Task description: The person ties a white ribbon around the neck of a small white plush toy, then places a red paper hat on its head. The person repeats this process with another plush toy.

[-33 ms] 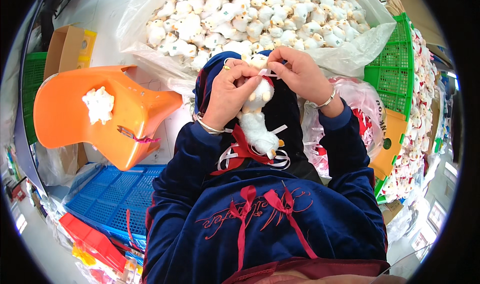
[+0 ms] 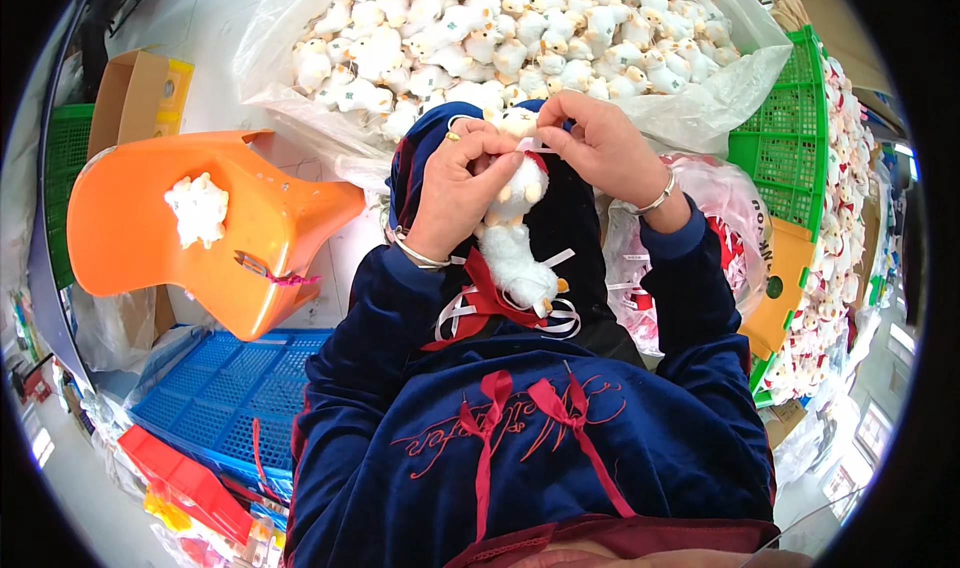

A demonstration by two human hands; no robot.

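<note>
On my lap lies a small white plush toy (image 2: 522, 186) with a red piece of cloth at its neck. Just below the toy's head, a thin white ribbon (image 2: 537, 149) runs between my two hands. My left hand (image 2: 458, 186) pinches it at the neck with thumb and forefinger. Thumb and fingers of my right hand (image 2: 603, 156) are closed on the ribbon's other side. A second white plush toy (image 2: 515, 268) with orange tips lies nearer my body. Beside it are red cloth pieces (image 2: 478, 271) with white ribbons, partly covered by that toy.
A clear plastic sheet (image 2: 285, 53) holds a heap of white plush toys (image 2: 520, 38) ahead. An orange stool (image 2: 130, 218) at left carries a white plush piece (image 2: 197, 211) and small snips (image 2: 254, 265). A blue crate (image 2: 235, 388), green crate (image 2: 780, 148) and plastic bag (image 2: 725, 193) flank me.
My right hand has shifted very slightly to the right, still pinching the ribbon. My left hand and the toys look the same.
</note>
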